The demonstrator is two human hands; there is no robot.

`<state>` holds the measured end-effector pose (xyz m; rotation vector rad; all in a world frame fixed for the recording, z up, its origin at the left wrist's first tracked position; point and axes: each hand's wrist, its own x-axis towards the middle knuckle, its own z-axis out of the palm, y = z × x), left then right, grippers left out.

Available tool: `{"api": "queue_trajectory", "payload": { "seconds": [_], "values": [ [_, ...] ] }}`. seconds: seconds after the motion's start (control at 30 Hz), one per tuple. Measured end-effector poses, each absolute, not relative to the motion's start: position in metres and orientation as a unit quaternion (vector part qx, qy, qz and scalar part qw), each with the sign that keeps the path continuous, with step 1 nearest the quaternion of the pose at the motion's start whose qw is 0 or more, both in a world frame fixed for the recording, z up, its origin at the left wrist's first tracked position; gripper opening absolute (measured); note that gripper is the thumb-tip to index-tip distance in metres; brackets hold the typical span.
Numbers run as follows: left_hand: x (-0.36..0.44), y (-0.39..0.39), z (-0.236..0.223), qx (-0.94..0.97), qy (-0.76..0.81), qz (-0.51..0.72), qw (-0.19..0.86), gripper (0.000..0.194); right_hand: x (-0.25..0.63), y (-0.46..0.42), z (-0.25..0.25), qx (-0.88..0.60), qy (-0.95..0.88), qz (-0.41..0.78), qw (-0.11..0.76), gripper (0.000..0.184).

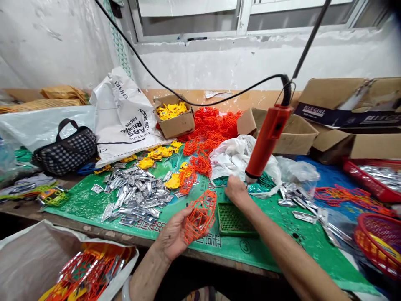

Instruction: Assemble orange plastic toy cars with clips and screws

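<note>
My left hand [175, 234] grips an orange plastic lattice frame [200, 217], held upright above the table's front edge. My right hand [236, 190] is curled closed beyond a green mesh tray [236, 219]; whatever its fingers hold is hidden. Just beside that hand is the lower tip of a hanging red electric screwdriver [267, 140]; I cannot tell whether they touch. Silver metallic pieces [134, 194] lie heaped to the left, with yellow plastic parts [156, 154] behind them. More orange lattice frames [216, 125] are piled at the back.
A cardboard box [175, 123] of yellow parts stands by a white sack [125, 117]. Below left, an open bag [122, 255] holds mixed pieces. Red baskets [376, 251] line the right side. The screwdriver's black cable [175, 90] loops overhead. A checkered bag [67, 150] sits left.
</note>
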<state>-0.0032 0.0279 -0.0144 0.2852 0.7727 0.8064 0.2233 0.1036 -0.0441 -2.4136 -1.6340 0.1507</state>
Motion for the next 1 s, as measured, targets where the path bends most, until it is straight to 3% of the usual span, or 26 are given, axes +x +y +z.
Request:
{"api": "queue_trajectory", "payload": {
  "seconds": [0.2,0.4,0.57,0.8,1.0],
  "values": [
    [-0.009,0.029,-0.013,0.119,0.382,0.412,0.819,0.021,0.201,0.064,-0.041,-0.739,-0.635,0.040,0.222,0.016],
    [-0.007,0.030,-0.013,0.122,0.373,0.459,0.797,0.023,0.179,0.040,-0.021,-0.589,-0.724,0.084,0.350,0.033],
    [-0.010,0.027,-0.008,0.152,0.350,0.471,0.796,0.014,0.168,0.026,-0.010,-0.369,-0.827,0.028,0.423,0.033],
    [-0.003,0.014,-0.007,0.366,0.326,0.475,0.731,0.025,0.175,0.021,-0.011,-0.350,-0.828,0.098,0.428,0.031],
    [0.006,0.010,-0.012,0.275,0.337,0.496,0.751,0.017,0.186,0.014,-0.019,-0.393,-0.776,0.089,0.486,0.035]
  ]
}}
